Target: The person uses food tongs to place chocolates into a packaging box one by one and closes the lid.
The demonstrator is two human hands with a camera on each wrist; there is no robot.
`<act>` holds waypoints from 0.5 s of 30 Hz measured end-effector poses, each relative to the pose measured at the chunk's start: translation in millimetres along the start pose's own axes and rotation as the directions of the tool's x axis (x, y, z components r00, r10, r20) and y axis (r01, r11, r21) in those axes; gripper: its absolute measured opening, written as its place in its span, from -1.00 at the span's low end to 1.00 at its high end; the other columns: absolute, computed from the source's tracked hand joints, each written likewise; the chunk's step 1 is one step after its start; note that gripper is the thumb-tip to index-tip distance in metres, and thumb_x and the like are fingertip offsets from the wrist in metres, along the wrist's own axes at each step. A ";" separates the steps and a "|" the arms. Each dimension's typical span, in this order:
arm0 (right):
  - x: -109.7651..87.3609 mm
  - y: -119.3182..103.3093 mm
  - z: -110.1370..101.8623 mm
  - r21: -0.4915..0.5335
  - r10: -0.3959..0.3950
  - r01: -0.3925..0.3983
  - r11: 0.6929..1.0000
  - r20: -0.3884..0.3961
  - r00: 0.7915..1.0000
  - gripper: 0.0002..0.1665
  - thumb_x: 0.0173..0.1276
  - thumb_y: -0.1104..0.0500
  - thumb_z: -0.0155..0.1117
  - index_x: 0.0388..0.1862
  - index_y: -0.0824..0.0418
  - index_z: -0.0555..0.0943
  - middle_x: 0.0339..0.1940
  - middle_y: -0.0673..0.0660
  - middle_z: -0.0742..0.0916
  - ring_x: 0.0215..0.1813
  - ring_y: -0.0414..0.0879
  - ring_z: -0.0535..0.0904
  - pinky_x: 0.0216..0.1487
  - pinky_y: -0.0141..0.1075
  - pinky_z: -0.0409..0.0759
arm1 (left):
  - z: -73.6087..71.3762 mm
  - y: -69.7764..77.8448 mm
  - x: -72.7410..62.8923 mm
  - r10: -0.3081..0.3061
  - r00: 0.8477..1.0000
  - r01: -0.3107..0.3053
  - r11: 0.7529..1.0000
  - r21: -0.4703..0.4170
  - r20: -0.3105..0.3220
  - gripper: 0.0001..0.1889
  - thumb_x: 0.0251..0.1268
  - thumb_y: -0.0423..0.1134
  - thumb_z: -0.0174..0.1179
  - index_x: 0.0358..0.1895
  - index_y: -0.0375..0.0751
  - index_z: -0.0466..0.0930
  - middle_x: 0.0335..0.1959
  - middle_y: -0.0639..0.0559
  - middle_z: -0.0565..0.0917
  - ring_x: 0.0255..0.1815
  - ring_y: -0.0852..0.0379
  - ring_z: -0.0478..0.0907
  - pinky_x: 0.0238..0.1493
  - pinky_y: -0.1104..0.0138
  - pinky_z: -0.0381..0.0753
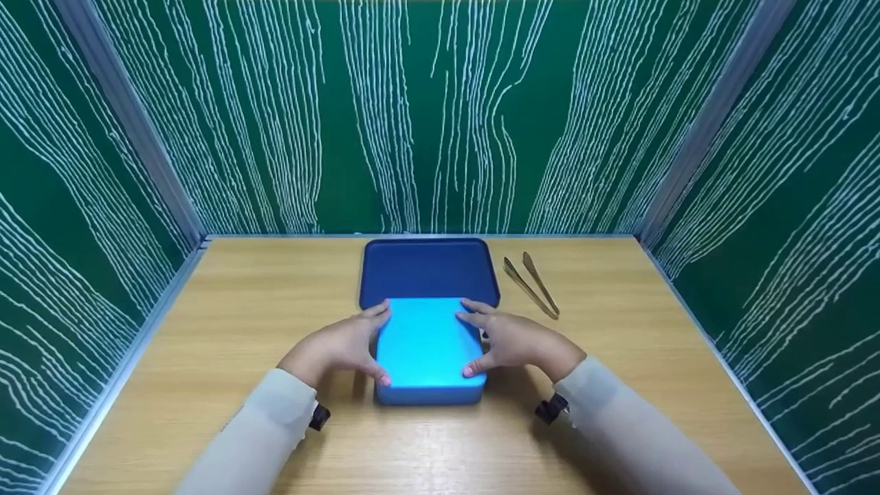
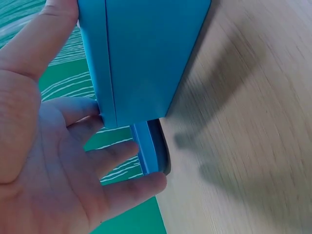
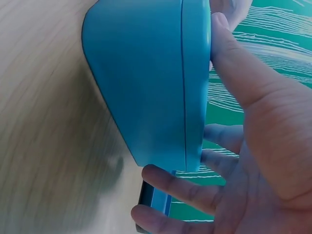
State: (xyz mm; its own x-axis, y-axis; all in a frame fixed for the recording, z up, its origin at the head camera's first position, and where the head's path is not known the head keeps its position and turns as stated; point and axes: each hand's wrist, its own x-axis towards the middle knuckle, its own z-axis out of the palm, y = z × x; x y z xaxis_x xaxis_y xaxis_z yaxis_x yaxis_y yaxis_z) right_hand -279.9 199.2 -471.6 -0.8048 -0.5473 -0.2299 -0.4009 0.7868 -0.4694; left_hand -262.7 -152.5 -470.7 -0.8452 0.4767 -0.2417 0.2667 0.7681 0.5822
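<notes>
A light blue rectangular lidded box (image 1: 430, 396) sits flat on the wooden table, its bright lid (image 1: 426, 344) on top with a thin seam along the sides. My left hand (image 1: 346, 344) touches the lid's left edge, thumb at the near corner and fingertips at the far corner. On the opposite edge, my right hand (image 1: 515, 338) rests its thumb and fingertips in the same spread way. Both wrist views show fairly straight fingers, with the outer ones reaching past the far end of the box. The box's inside is hidden.
Directly behind the box lies a dark blue shallow tray (image 1: 427, 271), its near edge partly hidden. Slim metal tongs (image 1: 540, 289) lie spread to its right. Green walls with white lines (image 1: 426, 117) enclose the table (image 1: 275, 275) at the back and sides.
</notes>
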 end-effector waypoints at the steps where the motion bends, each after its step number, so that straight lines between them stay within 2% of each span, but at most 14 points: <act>1: -0.2 -0.9 0.1 -0.005 0.003 -0.003 1.000 0.002 1.000 0.46 0.18 -0.50 0.68 0.93 -0.14 0.19 1.00 -0.01 0.07 0.67 0.28 0.59 0.71 0.25 0.55 | 0.8 -0.8 0.2 -0.005 1.000 0.005 1.000 -0.004 0.000 0.47 0.01 0.17 0.83 0.92 0.00 -0.02 0.98 0.14 -0.16 0.97 -0.18 -0.10 0.91 -0.20 0.14; 7: -0.1 -2.3 -0.1 -0.033 0.000 0.000 0.999 -0.002 1.000 0.46 0.17 -0.50 0.68 0.92 -0.13 0.20 1.00 0.00 0.10 0.72 0.30 0.52 0.74 0.27 0.51 | 2.1 0.8 0.3 -0.022 1.000 0.022 1.000 -0.015 0.002 0.46 0.02 0.15 0.82 0.92 0.00 0.00 0.98 0.10 -0.14 0.97 -0.18 -0.09 0.91 -0.20 0.14; 13: 1.0 -3.8 -3.1 -0.068 -0.011 0.010 0.998 -0.003 1.000 0.45 0.18 -0.49 0.69 0.92 -0.07 0.22 0.99 0.05 0.13 0.53 0.22 0.72 0.64 0.17 0.65 | -0.2 5.4 0.2 -0.020 1.000 0.020 0.999 -0.031 0.001 0.46 0.02 0.11 0.83 0.91 -0.04 0.00 0.98 0.09 -0.15 0.97 -0.18 -0.09 0.90 -0.19 0.17; 15: 1.6 -4.7 -4.4 -0.076 -0.009 0.009 0.997 -0.005 1.000 0.45 0.18 -0.50 0.69 0.92 -0.08 0.23 0.99 0.06 0.14 0.53 0.21 0.72 0.64 0.17 0.66 | -1.5 6.4 0.2 -0.024 1.000 0.024 0.999 -0.034 -0.001 0.46 0.02 0.11 0.83 0.92 -0.03 -0.01 0.98 0.11 -0.16 0.97 -0.17 -0.09 0.90 -0.18 0.17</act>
State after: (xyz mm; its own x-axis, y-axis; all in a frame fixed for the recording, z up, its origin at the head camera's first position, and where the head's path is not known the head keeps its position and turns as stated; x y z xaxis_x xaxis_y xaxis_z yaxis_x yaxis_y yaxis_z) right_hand -281.2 195.9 -466.1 -0.8033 -0.5530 -0.2210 -0.4403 0.8014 -0.4049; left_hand -261.9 -148.2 -465.8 -0.8517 0.4575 -0.2555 0.2303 0.7647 0.6018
